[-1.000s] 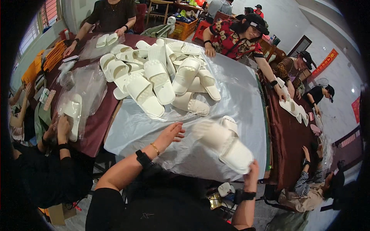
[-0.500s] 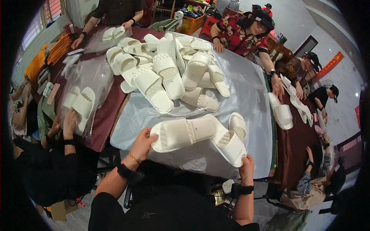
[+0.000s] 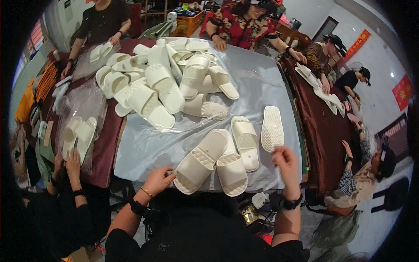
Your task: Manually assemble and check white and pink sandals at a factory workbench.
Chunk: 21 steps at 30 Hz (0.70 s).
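In front of me on the plastic-covered table, a cream slide slipper [image 3: 195, 167] leans across a second cream slipper [image 3: 231, 171]. My left hand [image 3: 158, 180] is at the toe of the first one, thumb and fingers apart, the fingertips at its edge. A third slipper [image 3: 245, 142] rests sole-down just to the right of this pair. Farther right, one more slipper [image 3: 273, 127] lies with its patterned sole up. Close to its near end is my right hand [image 3: 286, 163], with loosely bent fingers and nothing visible in them.
A large heap of cream slippers [image 3: 163, 81] covers the far left of the table. At the left, a co-worker's hands [image 3: 75, 159] touch slippers on a clear bag [image 3: 87, 102]. A person in a patterned red top [image 3: 244, 24] stands opposite. More slippers [image 3: 321, 89] line the brown right-hand table [image 3: 305, 113].
The slippers from my hands now lie on the table, and my hands have come off them. A slipper near the right edge has moved left and lies sole-up. The view has shifted.
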Each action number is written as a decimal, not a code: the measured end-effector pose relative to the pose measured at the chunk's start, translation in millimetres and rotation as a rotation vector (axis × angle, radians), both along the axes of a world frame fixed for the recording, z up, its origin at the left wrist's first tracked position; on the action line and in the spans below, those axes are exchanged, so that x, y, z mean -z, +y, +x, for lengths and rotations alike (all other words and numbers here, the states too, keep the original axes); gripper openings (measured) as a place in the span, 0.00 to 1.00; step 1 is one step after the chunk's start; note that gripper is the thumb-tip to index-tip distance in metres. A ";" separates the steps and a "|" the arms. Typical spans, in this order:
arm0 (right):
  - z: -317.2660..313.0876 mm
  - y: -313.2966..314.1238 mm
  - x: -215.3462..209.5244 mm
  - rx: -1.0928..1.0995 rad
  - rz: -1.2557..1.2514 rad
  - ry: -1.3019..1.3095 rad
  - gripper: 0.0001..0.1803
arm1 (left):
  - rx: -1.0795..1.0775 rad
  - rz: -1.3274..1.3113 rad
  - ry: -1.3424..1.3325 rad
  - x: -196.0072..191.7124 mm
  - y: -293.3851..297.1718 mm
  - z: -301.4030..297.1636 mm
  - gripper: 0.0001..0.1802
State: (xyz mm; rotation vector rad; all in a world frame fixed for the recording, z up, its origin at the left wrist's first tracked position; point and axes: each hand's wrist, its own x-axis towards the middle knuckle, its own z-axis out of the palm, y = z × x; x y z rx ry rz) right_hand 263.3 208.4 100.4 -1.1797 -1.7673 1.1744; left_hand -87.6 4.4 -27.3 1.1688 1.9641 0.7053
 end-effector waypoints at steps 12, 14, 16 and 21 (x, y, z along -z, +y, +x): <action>-14.3 99.0 71.2 0.184 0.381 -1.060 0.40 | 0.003 0.065 -0.097 -3.2 -12.6 -2.8 0.19; -18.4 82.6 68.0 0.196 0.392 -1.224 0.38 | 0.020 0.083 -0.086 -2.5 -14.6 -3.4 0.19; -1.0 100.6 84.4 0.273 0.385 -1.035 0.32 | 0.055 0.111 -0.069 -2.3 -12.5 -4.2 0.19; 37.8 123.1 48.4 0.529 0.530 -0.613 0.13 | 0.028 0.070 -0.135 1.5 -13.4 -6.2 0.19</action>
